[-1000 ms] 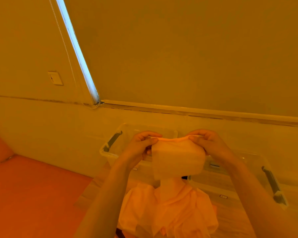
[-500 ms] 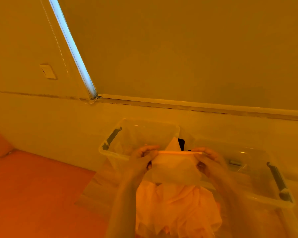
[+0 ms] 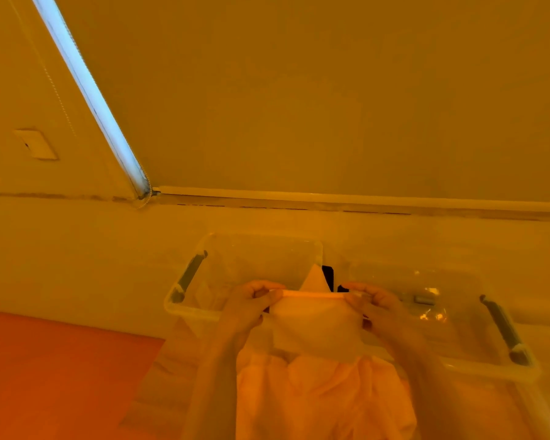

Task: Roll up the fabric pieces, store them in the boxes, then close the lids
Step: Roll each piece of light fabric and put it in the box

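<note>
Both hands hold a fabric piece stretched level above two clear storage boxes.

The left hand (image 3: 251,304) and right hand (image 3: 375,304) each pinch one end of the top edge of the pale fabric piece (image 3: 315,325), so that its edge runs left to right and the cloth hangs straight down from it. It hangs over the near rims where the left box (image 3: 204,312) and right box (image 3: 477,366) stand side by side, both open-topped with dark handles. Below it lies a heap of more orange-tinted fabric (image 3: 321,398) on the tabletop (image 3: 159,392).
</note>
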A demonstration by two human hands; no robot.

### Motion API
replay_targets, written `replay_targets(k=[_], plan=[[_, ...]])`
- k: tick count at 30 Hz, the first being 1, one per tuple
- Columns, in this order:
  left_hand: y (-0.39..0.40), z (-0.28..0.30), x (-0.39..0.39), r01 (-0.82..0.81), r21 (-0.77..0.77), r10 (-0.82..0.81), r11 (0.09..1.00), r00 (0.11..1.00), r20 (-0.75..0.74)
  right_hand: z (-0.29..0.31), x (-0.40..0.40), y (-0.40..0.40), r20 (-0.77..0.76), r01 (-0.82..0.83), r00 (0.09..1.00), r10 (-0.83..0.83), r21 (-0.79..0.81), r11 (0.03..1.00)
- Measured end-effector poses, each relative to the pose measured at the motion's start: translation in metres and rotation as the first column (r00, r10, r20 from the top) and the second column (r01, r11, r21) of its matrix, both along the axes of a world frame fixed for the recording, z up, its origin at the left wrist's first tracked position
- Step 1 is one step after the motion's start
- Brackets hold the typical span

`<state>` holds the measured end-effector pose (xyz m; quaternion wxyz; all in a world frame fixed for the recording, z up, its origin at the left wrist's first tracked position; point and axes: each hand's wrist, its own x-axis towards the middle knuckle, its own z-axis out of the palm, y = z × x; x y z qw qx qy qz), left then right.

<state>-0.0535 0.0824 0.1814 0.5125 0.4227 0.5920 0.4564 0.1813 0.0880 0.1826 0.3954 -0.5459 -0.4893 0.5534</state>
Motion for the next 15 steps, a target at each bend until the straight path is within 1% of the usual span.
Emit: replay_targets(k=[1, 3, 6, 10, 13, 15], plan=[[0.002, 0.000, -0.002, 0.017, -0.006, -0.017, 1.000, 0.999, -0.033, -0.001, 0.000, 0.003, -0.003, -0.002, 1.000, 0.002, -0.012, 1.000], [0.005, -0.003, -0.007, 0.032, -0.011, -0.032, 0.999, 0.997, -0.066, -0.001, -0.002, 0.005, 0.044, -0.012, 0.999, 0.013, -0.019, 1.000], [0.009, -0.009, -0.011, 0.055, -0.012, -0.056, 0.998, 0.996, -0.070, -0.001, -0.001, 0.004, 0.101, -0.014, 0.995, 0.014, -0.008, 1.000], [0.013, -0.017, -0.013, 0.070, -0.024, -0.070, 0.997, 0.998, 0.004, -0.002, -0.005, 0.003, 0.056, 0.048, 0.997, -0.046, -0.047, 0.998], [0.015, -0.020, -0.013, 0.147, -0.007, -0.147, 0.989, 0.989, 0.012, -0.001, -0.007, 0.003, 0.042, 0.047, 0.998, -0.045, -0.043, 0.998], [0.017, -0.021, -0.012, 0.151, 0.003, -0.151, 0.988, 0.988, 0.020, -0.004, -0.007, 0.005, 0.030, 0.049, 0.998, -0.048, -0.054, 0.997]])
